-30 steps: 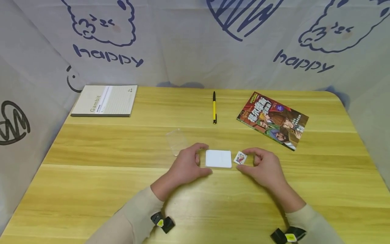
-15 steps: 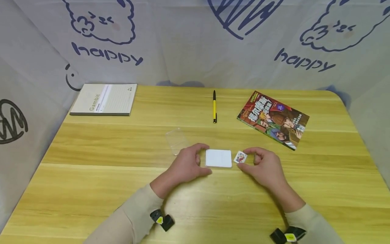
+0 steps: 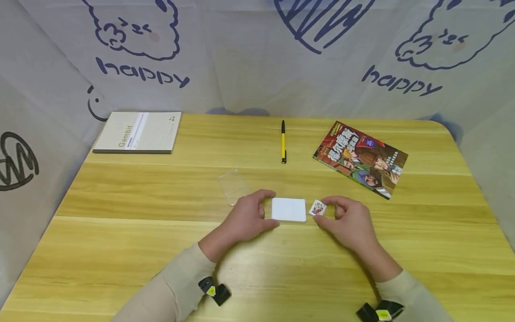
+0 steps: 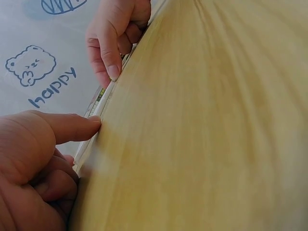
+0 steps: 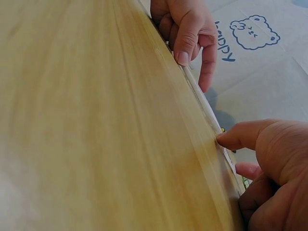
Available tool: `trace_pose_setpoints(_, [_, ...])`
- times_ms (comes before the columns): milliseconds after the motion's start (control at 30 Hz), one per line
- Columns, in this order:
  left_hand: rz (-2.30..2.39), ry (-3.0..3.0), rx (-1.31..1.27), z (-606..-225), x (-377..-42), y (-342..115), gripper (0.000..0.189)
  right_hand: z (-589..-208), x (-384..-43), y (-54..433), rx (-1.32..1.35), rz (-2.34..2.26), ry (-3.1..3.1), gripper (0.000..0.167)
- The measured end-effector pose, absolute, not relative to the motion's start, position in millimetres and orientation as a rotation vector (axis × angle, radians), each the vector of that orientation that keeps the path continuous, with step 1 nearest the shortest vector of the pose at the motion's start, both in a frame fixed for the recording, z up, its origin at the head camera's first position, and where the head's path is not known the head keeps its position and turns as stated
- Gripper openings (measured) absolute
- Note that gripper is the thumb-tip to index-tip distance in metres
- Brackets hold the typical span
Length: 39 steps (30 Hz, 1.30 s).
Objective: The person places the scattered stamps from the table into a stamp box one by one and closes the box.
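Note:
My left hand [image 3: 246, 215] is at the left end of a flat white rectangular box [image 3: 289, 209] on the table, index finger along its far edge and thumb at its near edge. A faint line crosses the white top, and the rim looks clear. To its right, the thumb and index finger of my right hand [image 3: 351, 222] pinch a small white picture card [image 3: 317, 208] with a colourful drawing, turned at an angle. Both wrist views look low across the tabletop, with the left thumb [image 4: 86, 126] and right thumb [image 5: 236, 136] against thin pale edges.
Behind the left hand lies a clear plastic cover [image 3: 233, 185]. A yellow and black pen [image 3: 283, 142] points away at the back middle. The notebook [image 3: 138, 133] lies back left, the colourful comic book [image 3: 360, 158] back right. A drawn-on white cloth [image 3: 241, 58] hangs behind the table.

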<state>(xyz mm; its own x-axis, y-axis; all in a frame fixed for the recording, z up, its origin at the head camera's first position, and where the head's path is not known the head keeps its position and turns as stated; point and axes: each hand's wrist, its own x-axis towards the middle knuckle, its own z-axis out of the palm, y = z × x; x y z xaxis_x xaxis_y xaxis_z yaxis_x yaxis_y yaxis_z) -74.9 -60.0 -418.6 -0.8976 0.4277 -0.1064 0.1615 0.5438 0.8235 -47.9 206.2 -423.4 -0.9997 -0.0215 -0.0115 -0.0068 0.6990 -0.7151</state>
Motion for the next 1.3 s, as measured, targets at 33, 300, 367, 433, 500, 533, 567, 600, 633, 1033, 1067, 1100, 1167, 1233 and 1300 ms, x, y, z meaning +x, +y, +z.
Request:
trace_pose_setpoints(33, [1.284, 2.488, 0.491, -418.9, -74.9, -60.0, 0.067, -423.8, -47.8, 206.3, -0.022, -1.22, 2.875, 0.04])
trace_pose_setpoints(300, [1.287, 2.479, 0.512, -421.9, -76.4, -60.3, 0.066, -427.5, -48.5, 208.5, -0.027, -1.287, 2.887, 0.039])
trace_pose_setpoints(367, [1.278, 2.48, 0.512, -421.8, -76.3, -60.3, 0.066, -428.0, -48.5, 208.4, -0.033, -1.309, 2.894, 0.039])
trace_pose_setpoints(433, [1.269, 2.483, 0.514, -422.0, -76.3, -60.3, 0.066, -428.4, -48.4, 207.5, -0.047, -1.333, 2.899, 0.039])
trace_pose_setpoints(500, [1.261, 2.486, 0.514, -421.6, -76.0, -60.3, 0.066, -428.2, -48.3, 206.1, -0.073, -1.358, 2.904, 0.039])
trace_pose_setpoints(533, [1.259, 2.488, 0.515, -421.6, -75.9, -60.3, 0.066, -427.9, -48.4, 205.1, -0.083, -1.376, 2.9, 0.039])
trace_pose_setpoints(567, [1.257, 2.489, 0.515, -421.6, -75.8, -60.4, 0.066, -427.5, -48.6, 204.0, -0.099, -1.397, 2.895, 0.039])
trace_pose_setpoints(600, [1.257, 2.49, 0.514, -421.7, -75.8, -60.4, 0.066, -426.9, -48.8, 202.7, -0.114, -1.424, 2.885, 0.038])
trace_pose_setpoints(633, [1.257, 2.49, 0.514, -422.2, -75.7, -60.5, 0.066, -426.3, -49.3, 201.2, -0.13, -1.45, 2.874, 0.038])
trace_pose_setpoints(1033, [1.242, 2.493, 0.495, -420.3, -75.5, -61.3, 0.067, -419.9, -59.9, 177.0, -0.319, -1.563, 2.761, 0.037])
trace_pose_setpoints(1067, [1.235, 2.498, 0.495, -420.3, -75.7, -61.4, 0.066, -419.7, -61.1, 174.8, -0.322, -1.553, 2.756, 0.037])
trace_pose_setpoints(1100, [1.228, 2.502, 0.496, -420.2, -75.8, -61.4, 0.066, -419.4, -62.2, 172.7, -0.321, -1.544, 2.748, 0.037])
trace_pose_setpoints(1167, [1.221, 2.507, 0.499, -420.0, -76.1, -61.5, 0.066, -418.7, -64.3, 168.4, -0.32, -1.524, 2.733, 0.037])
trace_pose_setpoints(1233, [1.22, 2.506, 0.502, -419.8, -76.1, -61.4, 0.066, -417.8, -65.9, 164.3, -0.312, -1.512, 2.717, 0.038])
trace_pose_setpoints(1300, [1.224, 2.5, 0.496, -419.6, -75.9, -61.3, 0.066, -416.6, -66.2, 160.4, -0.302, -1.506, 2.695, 0.037])
